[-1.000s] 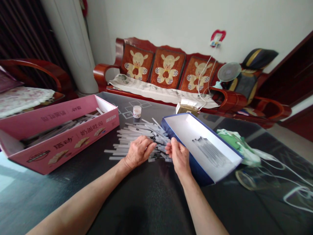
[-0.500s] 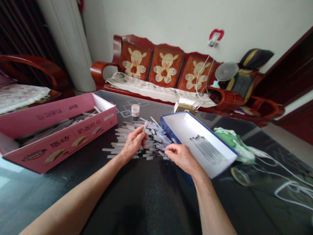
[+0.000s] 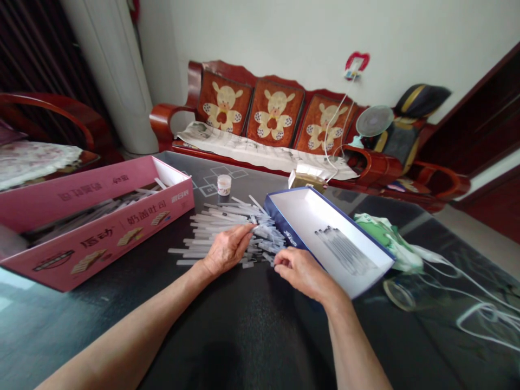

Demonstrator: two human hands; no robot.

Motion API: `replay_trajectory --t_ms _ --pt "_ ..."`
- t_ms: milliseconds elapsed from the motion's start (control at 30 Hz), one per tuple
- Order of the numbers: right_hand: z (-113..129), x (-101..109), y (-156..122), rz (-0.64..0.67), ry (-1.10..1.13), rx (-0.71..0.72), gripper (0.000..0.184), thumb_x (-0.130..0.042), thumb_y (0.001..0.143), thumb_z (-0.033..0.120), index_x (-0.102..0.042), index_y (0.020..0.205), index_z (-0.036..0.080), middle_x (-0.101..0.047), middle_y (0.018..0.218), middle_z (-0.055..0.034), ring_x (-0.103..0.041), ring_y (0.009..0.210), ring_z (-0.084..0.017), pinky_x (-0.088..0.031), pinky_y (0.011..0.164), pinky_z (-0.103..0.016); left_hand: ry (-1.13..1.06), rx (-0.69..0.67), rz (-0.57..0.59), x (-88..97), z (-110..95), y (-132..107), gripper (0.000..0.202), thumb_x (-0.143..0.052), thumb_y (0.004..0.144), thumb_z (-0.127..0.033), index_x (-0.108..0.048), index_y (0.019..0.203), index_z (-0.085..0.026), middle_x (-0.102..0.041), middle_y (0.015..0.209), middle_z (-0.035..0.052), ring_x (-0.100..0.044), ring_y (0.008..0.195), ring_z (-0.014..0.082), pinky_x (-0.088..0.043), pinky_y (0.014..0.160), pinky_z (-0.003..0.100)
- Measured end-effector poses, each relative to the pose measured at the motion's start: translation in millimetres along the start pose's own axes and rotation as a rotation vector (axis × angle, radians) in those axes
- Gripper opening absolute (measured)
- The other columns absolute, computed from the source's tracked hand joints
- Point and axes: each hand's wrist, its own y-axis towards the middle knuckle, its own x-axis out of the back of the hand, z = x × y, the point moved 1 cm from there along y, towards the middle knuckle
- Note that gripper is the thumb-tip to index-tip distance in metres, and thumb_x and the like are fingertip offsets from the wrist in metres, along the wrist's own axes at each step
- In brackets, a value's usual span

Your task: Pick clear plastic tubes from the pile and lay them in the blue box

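My left hand point(image 3: 228, 250) is closed in a pinch on a thin, whitish plastic tube point(image 3: 254, 228), its tip pointing right over the pile. Under and around it lies a heap of translucent plastic tubes point(image 3: 207, 227), with short clear cap-like pieces point(image 3: 268, 233) on the right side. My right hand point(image 3: 299, 269) has its fingertips pinched together at the pile's right edge, in front of the blue box; whatever is between them is too small to make out. Inside the white-lined blue box point(image 3: 289, 232) several slim, clear, dark-ended sticks point(image 3: 343, 249) lie side by side.
A long pink carton point(image 3: 134, 230) holding more tubes stands on the dark table point(image 3: 244, 336) at left. Behind the pile is a small white cup point(image 3: 223, 185). A tissue box point(image 3: 306, 179), a green plastic packet point(image 3: 385, 238), a tape roll point(image 3: 400, 294) and white cables point(image 3: 483, 314) lie farther right.
My left hand has lowered and moved slightly right, and its tube has tipped from upright to pointing right. My right hand stays nearly in place, still pinched.
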Motion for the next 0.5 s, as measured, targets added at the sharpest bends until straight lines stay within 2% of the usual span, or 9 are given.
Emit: replay_trajectory --t_ms 100,233,367,500 --pt "-1.1 -3.7 8.8 -0.153 0.241 -0.053 0.015 -0.054 0.079 0.026 -0.066 0.085 0.020 -0.067 0.071 0.0013 -0.062 0.065 -0.013 -0.045 0.058 -0.022 0.030 -0.060 0.076 0.2 -3.4 -1.1 0.028 -0.038 0.095 -0.025 -0.055 0.116 -0.016 -0.064 0.086 0.0059 -0.064 0.076 0.0137 -0.051 0.071 0.023" --pt "-3.1 -21.0 22.7 -0.321 0.555 -0.128 0.027 -0.057 0.079 0.035 -0.065 0.096 0.017 -0.070 0.082 -0.0031 -0.066 0.071 -0.016 -0.050 0.058 -0.023 0.059 -0.104 0.137 1.0 -7.1 -1.5 0.032 -0.038 0.095 -0.023 -0.052 0.122 -0.015 -0.061 0.082 0.0041 -0.060 0.069 0.0128 -0.050 0.066 0.023" --pt "-4.4 -30.7 27.3 -0.377 0.660 -0.149 0.033 -0.059 0.078 0.039 -0.067 0.101 0.016 -0.072 0.089 -0.0057 -0.068 0.076 -0.018 -0.054 0.061 -0.025 0.083 -0.112 0.165 0.4 -6.6 -3.0 0.036 -0.037 0.095 -0.023 -0.048 0.128 -0.017 -0.061 0.083 0.0036 -0.060 0.068 0.0122 -0.049 0.064 0.022" --pt "-4.8 -32.1 26.2 -0.381 0.664 -0.135 0.034 -0.060 0.079 0.040 -0.068 0.102 0.017 -0.073 0.090 -0.0059 -0.069 0.077 -0.019 -0.056 0.062 -0.027 0.090 -0.104 0.176 0.9 -7.4 -3.5 0.037 -0.036 0.094 -0.022 -0.047 0.130 -0.019 -0.061 0.082 0.0029 -0.059 0.065 0.0114 -0.048 0.061 0.021"
